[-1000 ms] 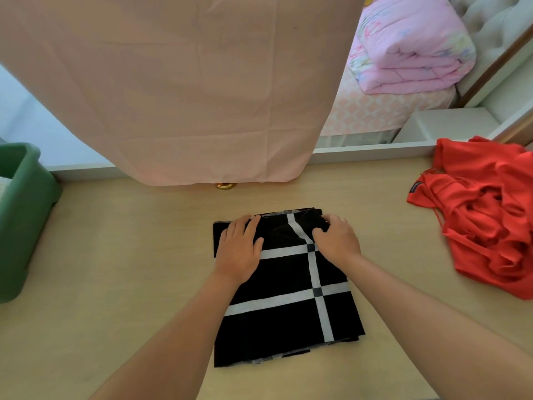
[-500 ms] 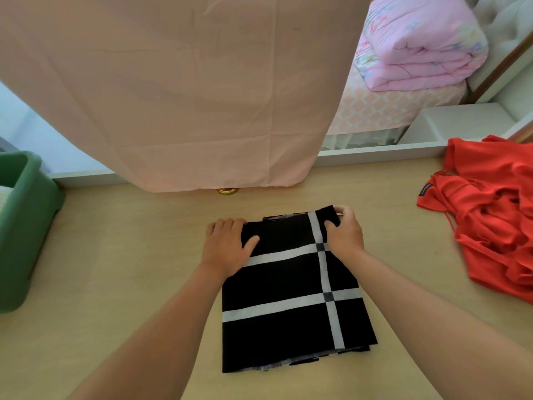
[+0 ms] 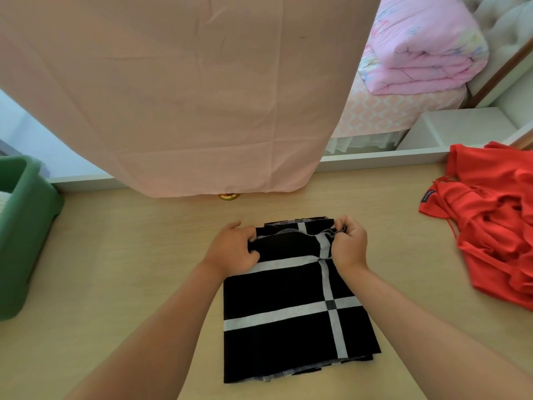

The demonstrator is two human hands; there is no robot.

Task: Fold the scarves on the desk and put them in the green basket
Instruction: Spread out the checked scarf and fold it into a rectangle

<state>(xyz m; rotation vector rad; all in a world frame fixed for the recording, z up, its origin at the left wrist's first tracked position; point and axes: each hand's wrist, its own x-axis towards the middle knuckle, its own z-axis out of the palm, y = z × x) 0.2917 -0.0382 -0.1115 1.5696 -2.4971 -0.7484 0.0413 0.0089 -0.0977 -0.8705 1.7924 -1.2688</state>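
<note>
While the black scarf [image 3: 288, 327] with white stripes is lying folded in the middle of the table [image 3: 129, 269], the person is curling both hands around its far edge. The left hand [image 3: 230, 249] is gripping the left corner, the right hand [image 3: 349, 243] is pinching the right corner, and that edge is sitting raised above the layers beneath. The green basket [image 3: 26, 226] is standing at the table's left edge, well apart, and a crumpled red cloth [image 3: 490, 220] is lying at the right.
</note>
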